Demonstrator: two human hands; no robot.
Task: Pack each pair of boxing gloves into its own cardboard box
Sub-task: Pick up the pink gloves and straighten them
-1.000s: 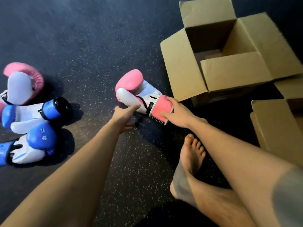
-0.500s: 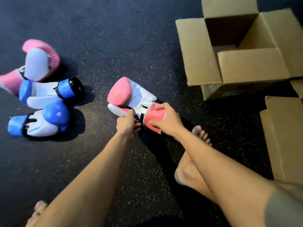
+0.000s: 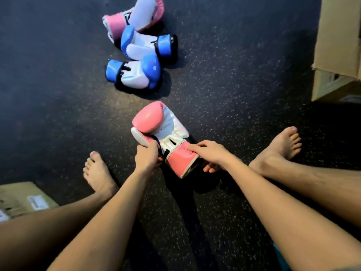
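While I sat on the dark speckled floor (image 3: 234,85) with legs apart, the holdings stood as follows.

Item 1: pink-and-white boxing glove (image 3: 160,132), between my bare feet, cuff toward me, padded end pointing away. My left grip (image 3: 146,159) was curled round it at the thumb side, just by the strap. My right grip (image 3: 209,153) pinched the pink cuff, thumb on top and fingers beneath. I judged the cuff the firmest, narrowest part, so two grips there kept the bulky end from swinging. Whether the padded end touched the floor I could not tell.

Item 2: second pink glove (image 3: 134,16), far side of the floor, well apart from item 1, its cuff against the nearest blue one.

Items 3 and 4: blue-and-white gloves (image 3: 144,44) and (image 3: 134,75), side by side and touching, so that pair was already together.

Item 5: cardboard box (image 3: 338,45), right edge, only flap and side showing, inside hidden.

Item 6: second cardboard box (image 3: 21,200), lower left beside my left leg, labelled.

No glove showed in either box, so I judged the packing barely begun, with item 1 needing its mate.
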